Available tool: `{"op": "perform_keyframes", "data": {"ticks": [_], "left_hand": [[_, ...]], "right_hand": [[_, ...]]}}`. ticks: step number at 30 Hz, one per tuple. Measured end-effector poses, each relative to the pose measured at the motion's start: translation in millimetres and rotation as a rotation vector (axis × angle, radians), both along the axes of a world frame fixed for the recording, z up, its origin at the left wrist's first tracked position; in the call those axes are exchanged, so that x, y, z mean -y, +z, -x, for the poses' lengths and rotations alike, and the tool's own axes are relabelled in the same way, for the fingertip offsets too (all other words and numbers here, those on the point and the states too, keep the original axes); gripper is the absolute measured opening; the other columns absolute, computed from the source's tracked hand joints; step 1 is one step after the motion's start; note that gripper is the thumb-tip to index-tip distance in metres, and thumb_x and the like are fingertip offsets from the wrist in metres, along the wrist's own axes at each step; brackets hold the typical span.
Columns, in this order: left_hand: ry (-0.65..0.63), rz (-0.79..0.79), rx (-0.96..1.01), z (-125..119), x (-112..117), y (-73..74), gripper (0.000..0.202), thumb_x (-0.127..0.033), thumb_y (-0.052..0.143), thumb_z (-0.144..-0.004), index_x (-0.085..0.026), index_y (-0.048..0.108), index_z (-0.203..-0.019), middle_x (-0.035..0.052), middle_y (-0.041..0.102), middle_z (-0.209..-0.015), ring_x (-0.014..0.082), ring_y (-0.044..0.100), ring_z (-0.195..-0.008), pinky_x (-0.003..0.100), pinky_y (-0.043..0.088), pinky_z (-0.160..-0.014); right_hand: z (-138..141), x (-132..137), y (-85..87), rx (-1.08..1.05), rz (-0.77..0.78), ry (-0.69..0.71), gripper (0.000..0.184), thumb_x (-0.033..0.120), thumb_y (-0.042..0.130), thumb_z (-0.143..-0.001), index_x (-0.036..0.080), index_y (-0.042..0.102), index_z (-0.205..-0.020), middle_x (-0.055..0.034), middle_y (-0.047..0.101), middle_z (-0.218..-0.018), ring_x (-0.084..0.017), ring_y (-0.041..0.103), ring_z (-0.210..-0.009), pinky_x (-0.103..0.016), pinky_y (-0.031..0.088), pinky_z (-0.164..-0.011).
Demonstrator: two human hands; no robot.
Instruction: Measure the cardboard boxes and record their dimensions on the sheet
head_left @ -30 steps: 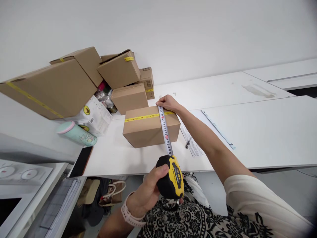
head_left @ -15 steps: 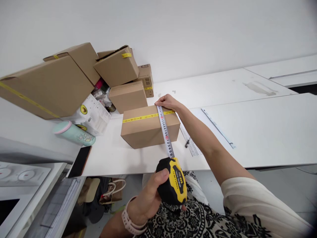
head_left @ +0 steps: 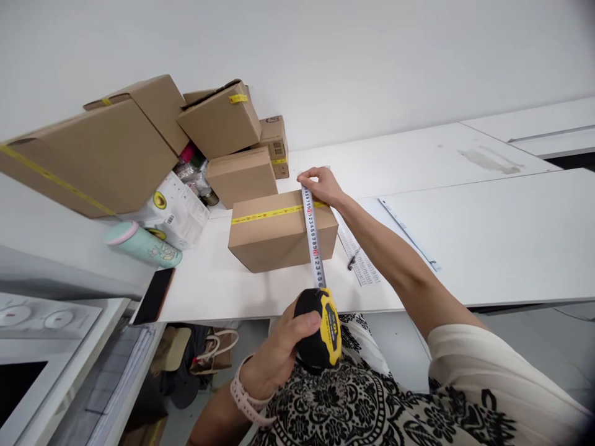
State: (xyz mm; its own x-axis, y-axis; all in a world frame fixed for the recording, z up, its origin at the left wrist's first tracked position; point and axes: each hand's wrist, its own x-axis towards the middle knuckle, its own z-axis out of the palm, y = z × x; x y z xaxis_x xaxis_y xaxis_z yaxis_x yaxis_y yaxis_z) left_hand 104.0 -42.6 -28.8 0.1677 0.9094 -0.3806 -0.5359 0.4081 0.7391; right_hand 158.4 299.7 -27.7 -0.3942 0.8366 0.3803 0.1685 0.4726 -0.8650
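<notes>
My left hand is wrapped around the black and yellow case of a tape measure, low in front of my body. Its white blade runs out across the top of a cardboard box sealed with yellow tape. Over the box's far edge, my right hand pinches the blade's end between thumb and fingers. The very tip is hidden by those fingers. Between the box and the case, the blade hangs over the table's front part.
Several cardboard boxes are stacked at the back left. A mint bottle and a dark phone lie at the table's left. Right of the box are a printed sheet, a small black item and a ruler-like strip.
My right hand has shifted slightly up and right with the blade's end, now a little off the box's far edge. The tape case has turned slightly and risen a bit.
</notes>
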Motion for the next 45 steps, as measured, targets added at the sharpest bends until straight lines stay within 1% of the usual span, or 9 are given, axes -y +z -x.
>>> {"op": "perform_keyframes", "data": {"ticks": [6,9,13,17,23,30,35,40,45], "left_hand": [[-0.069,-0.186,-0.311,14.8,-2.1,-2.5,0.085,-0.048,0.088,-0.067,-0.021,0.055,-0.141,0.0091,0.065,-0.111,0.0237,0.063,-0.095,0.036,0.053,-0.081],[-0.088,-0.227,-0.732,26.7,-10.5,-8.7,0.103,-0.050,0.085,-0.069,-0.026,0.038,-0.157,0.0106,0.062,-0.130,0.0277,0.062,-0.107,0.040,0.052,-0.090],[-0.234,-0.246,-1.457,32.6,-29.1,-18.3,0.103,-0.051,0.076,-0.075,-0.026,0.028,-0.162,0.0131,0.061,-0.136,0.0350,0.058,-0.120,0.048,0.050,-0.096],[-0.504,-0.274,-1.867,29.1,-52.6,-32.4,0.093,-0.046,0.067,-0.084,-0.025,0.024,-0.164,0.0158,0.060,-0.138,0.0387,0.053,-0.128,0.051,0.050,-0.095],[-0.742,-0.269,-1.947,31.8,-77.1,-55.0,0.093,-0.038,0.066,-0.083,-0.020,0.024,-0.164,0.0191,0.058,-0.143,0.0405,0.051,-0.131,0.052,0.048,-0.097],[-0.706,-0.244,-2.033,36.9,-89.0,-67.9,0.085,-0.031,0.061,-0.086,-0.019,0.028,-0.164,0.0212,0.058,-0.142,0.0435,0.050,-0.131,0.055,0.052,-0.094],[-0.615,-0.248,-2.116,36.6,-93.7,-73.4,0.081,-0.031,0.064,-0.089,-0.019,0.032,-0.162,0.0206,0.054,-0.148,0.0422,0.050,-0.132,0.054,0.054,-0.095],[-0.337,-0.501,-2.144,8.2,-78.2,-85.5,0.064,-0.030,0.060,-0.095,-0.007,0.045,-0.153,0.0275,0.050,-0.154,0.0441,0.041,-0.146,0.065,0.030,-0.121],[-0.333,-1.011,-1.747,-74.5,-74.2,-122.9,0.068,-0.038,0.056,-0.100,-0.006,0.036,-0.156,0.0223,0.050,-0.157,0.0328,0.037,-0.153,0.055,0.031,-0.126]], "right_hand": [[-53.0,123.2,23.2,-0.151,-0.423,0.153,0.018,0.034,0.064,-0.096,0.026,0.076,-0.085,-0.0021,0.076,-0.112,-0.023,0.063,-0.116,-0.051,0.045,-0.109],[-93.0,162.3,9.4,-0.149,-0.358,0.152,0.019,0.037,0.059,-0.099,0.027,0.075,-0.093,-0.0024,0.077,-0.110,-0.022,0.067,-0.110,-0.044,0.051,-0.098],[-143.6,140.8,-45.0,0.121,0.003,-0.456,0.027,0.044,0.057,-0.098,0.022,0.066,-0.085,-0.0037,0.071,-0.076,-0.021,0.067,-0.074,-0.035,0.050,-0.071],[-154.1,103.2,-96.8,0.812,0.243,-0.492,0.032,0.051,0.058,-0.097,0.020,0.062,-0.097,-0.0094,0.074,-0.083,-0.027,0.069,-0.082,-0.036,0.046,-0.073],[-134.8,90.3,-123.1,0.922,0.218,-0.295,0.014,0.025,0.062,-0.090,0.019,0.066,-0.103,-0.0113,0.077,-0.095,-0.028,0.070,-0.090,-0.036,0.048,-0.078],[-192.3,90.6,-107.2,-0.249,0.511,-0.070,0.029,0.037,0.065,-0.082,0.020,0.072,-0.104,-0.0088,0.080,-0.095,-0.024,0.075,-0.091,-0.042,0.059,-0.084],[-234.2,118.0,-99.3,-0.372,0.378,-0.178,0.036,0.044,0.082,-0.073,0.027,0.062,-0.098,-0.0055,0.078,-0.098,-0.024,0.074,-0.097,-0.045,0.057,-0.090],[-239.8,134.5,-132.5,-0.313,0.362,-0.338,0.047,0.072,0.056,-0.089,0.026,0.051,-0.081,0.0016,0.061,-0.065,-0.017,0.062,-0.066,-0.037,0.054,-0.075],[-230.5,134.7,-153.1,-0.339,0.481,-0.233,0.061,0.079,0.059,-0.082,0.025,0.063,-0.111,-0.0087,0.075,-0.103,-0.024,0.070,-0.100,-0.040,0.054,-0.091]]}}
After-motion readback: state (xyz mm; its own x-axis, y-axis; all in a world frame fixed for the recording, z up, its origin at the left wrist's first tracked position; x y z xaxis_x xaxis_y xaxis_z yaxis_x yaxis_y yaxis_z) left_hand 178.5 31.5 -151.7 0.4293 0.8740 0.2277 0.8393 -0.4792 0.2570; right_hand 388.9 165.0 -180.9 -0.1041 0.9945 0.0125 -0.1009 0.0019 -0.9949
